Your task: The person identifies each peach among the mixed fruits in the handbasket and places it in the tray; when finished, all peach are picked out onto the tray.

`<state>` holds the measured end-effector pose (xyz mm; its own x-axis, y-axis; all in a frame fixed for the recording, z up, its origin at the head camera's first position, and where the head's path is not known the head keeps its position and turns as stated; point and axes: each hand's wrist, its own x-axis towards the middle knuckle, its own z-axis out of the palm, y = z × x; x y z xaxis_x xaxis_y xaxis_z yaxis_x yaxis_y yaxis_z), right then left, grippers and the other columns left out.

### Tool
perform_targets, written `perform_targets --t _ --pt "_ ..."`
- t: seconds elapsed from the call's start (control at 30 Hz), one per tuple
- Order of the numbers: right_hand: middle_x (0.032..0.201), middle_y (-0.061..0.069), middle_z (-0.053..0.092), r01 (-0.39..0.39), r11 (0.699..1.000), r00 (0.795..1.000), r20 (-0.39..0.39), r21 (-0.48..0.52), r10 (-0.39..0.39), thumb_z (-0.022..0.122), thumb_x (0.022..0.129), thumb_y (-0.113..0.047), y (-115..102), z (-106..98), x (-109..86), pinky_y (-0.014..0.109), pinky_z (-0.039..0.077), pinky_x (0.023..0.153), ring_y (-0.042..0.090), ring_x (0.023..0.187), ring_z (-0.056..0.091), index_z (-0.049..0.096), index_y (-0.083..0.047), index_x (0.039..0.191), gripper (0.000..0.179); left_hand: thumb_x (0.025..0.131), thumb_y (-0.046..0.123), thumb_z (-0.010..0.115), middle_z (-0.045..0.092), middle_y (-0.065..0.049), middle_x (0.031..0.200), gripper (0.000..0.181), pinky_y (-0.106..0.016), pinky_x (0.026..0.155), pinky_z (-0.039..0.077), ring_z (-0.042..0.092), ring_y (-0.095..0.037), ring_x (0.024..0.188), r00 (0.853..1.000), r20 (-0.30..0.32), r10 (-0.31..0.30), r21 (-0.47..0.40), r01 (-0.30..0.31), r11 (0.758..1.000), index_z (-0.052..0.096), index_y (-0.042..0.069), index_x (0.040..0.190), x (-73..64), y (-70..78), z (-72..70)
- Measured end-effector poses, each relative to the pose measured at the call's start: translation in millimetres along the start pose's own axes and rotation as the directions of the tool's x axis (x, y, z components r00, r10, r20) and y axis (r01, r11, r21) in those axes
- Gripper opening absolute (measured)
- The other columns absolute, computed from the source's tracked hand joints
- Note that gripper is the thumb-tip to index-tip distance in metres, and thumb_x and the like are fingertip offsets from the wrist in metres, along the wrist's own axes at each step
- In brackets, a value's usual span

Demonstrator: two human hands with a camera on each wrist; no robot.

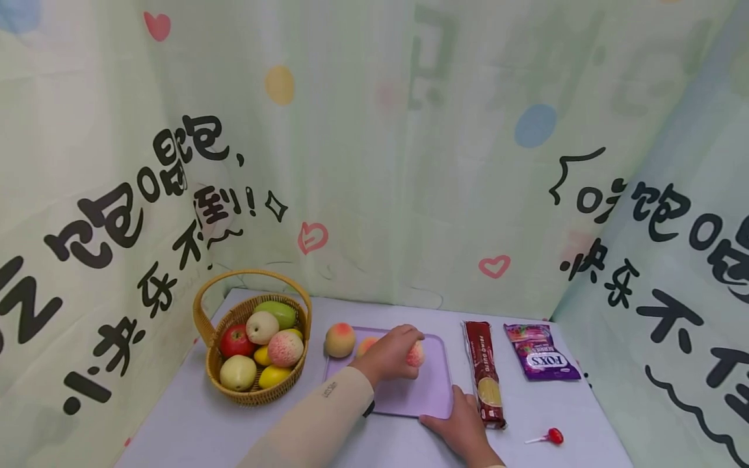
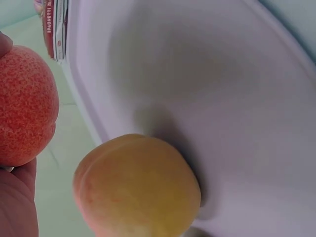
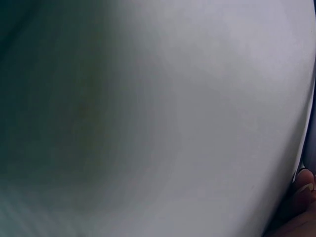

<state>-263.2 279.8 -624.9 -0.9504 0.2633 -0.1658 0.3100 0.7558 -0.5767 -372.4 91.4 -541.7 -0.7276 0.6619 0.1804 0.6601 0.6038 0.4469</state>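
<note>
A left hand (image 1: 391, 355) grasps a speckled pink peach (image 2: 27, 106) above a lilac tray (image 1: 409, 398); dropped loosely, the round fruit could roll away. The right hand (image 1: 461, 424) touches the tray's near right corner, its grip unclear.

The tray (image 1: 409, 396) is plain lilac. The held peach (image 2: 24, 106) is finely speckled in red and pink; the other peach (image 2: 140, 187) is golden yellow with a pink blush. The wicker basket (image 1: 254, 397) is golden tan, its apple (image 1: 236, 341) red. The spaghetti packet (image 1: 482, 364) is maroon, the Fox's bag (image 1: 541, 354) purple, the lollipop (image 1: 554, 436) red. The curtain (image 1: 363, 162) is pale green, patterned with black characters (image 1: 125, 214), pink hearts (image 1: 157, 26), and yellow and blue dots (image 1: 535, 125).
</note>
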Motion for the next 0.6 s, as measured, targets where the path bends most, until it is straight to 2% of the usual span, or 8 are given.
perform_targets --t 0.1,0.4,0.6 --pt "0.125 0.025 0.056 0.01 1.0 1.0 -0.01 -0.001 -0.01 0.09 0.06 -0.064 1.1 -0.8 -0.1 0.06 0.049 0.1 0.034 0.107 0.053 0.04 0.007 0.148 0.124 0.076 0.018 0.084 0.06 0.002 0.134 0.067 -0.022 0.105 0.047 0.055 -0.009 0.117 1.0 0.005 0.007 -0.015 -0.007 1.0 0.059 0.012 0.138 3.3 0.8 3.3" --pt "0.124 0.022 0.058 0.04 0.999 0.999 -0.027 -0.002 -0.04 0.091 0.061 -0.063 3.4 -0.7 2.2 0.057 0.049 0.098 0.033 0.108 0.052 0.043 0.005 0.147 0.12 0.076 0.021 0.085 0.06 0.003 0.133 0.066 -0.02 0.105 0.047 0.055 -0.009 0.117 1.0 0.014 0.02 0.045 -0.021 0.999 0.059 0.014 0.136 12.2 2.1 11.3" --pt "0.121 0.02 0.059 0.055 0.998 0.997 -0.05 -0.01 -0.056 0.092 0.061 -0.061 5.2 0.6 0.0 0.056 0.05 0.096 0.031 0.107 0.053 0.044 0.005 0.146 0.117 0.075 0.02 0.085 0.061 0.001 0.131 0.065 -0.019 0.103 0.046 0.056 -0.01 0.116 0.999 0.032 0.036 0.048 -0.037 0.998 0.06 0.012 0.135 16.8 3.9 15.1"
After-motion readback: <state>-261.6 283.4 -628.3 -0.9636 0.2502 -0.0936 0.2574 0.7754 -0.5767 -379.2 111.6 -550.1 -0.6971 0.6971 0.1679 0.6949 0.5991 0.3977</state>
